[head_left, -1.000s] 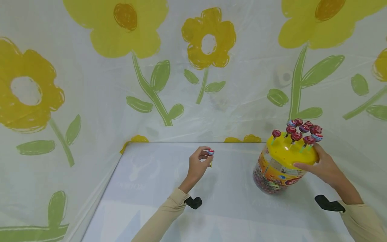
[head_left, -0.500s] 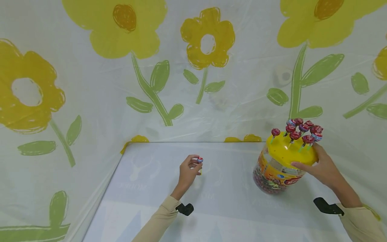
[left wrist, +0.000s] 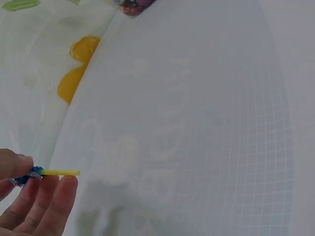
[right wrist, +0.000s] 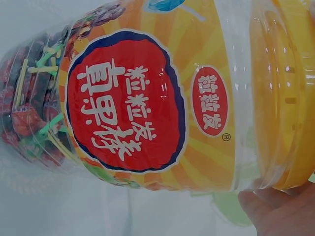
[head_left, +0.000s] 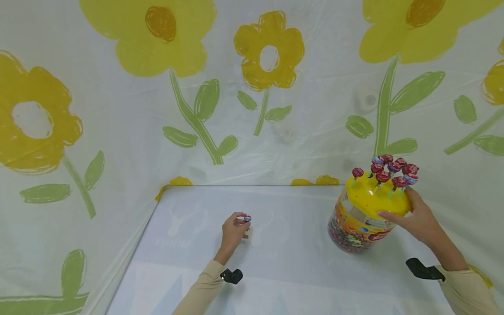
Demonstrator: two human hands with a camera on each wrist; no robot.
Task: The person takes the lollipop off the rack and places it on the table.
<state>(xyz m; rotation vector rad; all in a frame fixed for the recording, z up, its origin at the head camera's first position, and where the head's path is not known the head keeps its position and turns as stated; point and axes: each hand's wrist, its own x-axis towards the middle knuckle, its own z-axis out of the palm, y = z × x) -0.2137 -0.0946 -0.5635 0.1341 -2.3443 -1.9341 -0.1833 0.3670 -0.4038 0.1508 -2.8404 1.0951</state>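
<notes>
My left hand (head_left: pixel 231 232) pinches a lollipop (left wrist: pixel 60 172) between thumb and fingers, over the left middle of the table. Its wrapped head is blue and red, and its yellow stick points away from the palm in the left wrist view. On the right stands a large clear candy jar (head_left: pixel 354 223) with an orange printed label and a yellow lid (head_left: pixel 364 202). Several red and blue wrapped lollipops (head_left: pixel 383 176) stick up from the lid. My right hand (head_left: pixel 425 223) grips the jar at the lid's edge, thumb in front; its other fingers are mostly hidden behind. More lollipops lie inside the jar.
A white table (head_left: pixel 291 262) with faint printing lies under both hands. Behind it and along its left side hangs a white sheet (head_left: pixel 323 109) with yellow flowers. A black band device (head_left: pixel 232 276) sits on my left wrist, another (head_left: pixel 425 269) on my right.
My left hand has moved left and toward me with the lollipop, away from the jar. The right hand has stayed on the lid, and the jar has hardly moved.
</notes>
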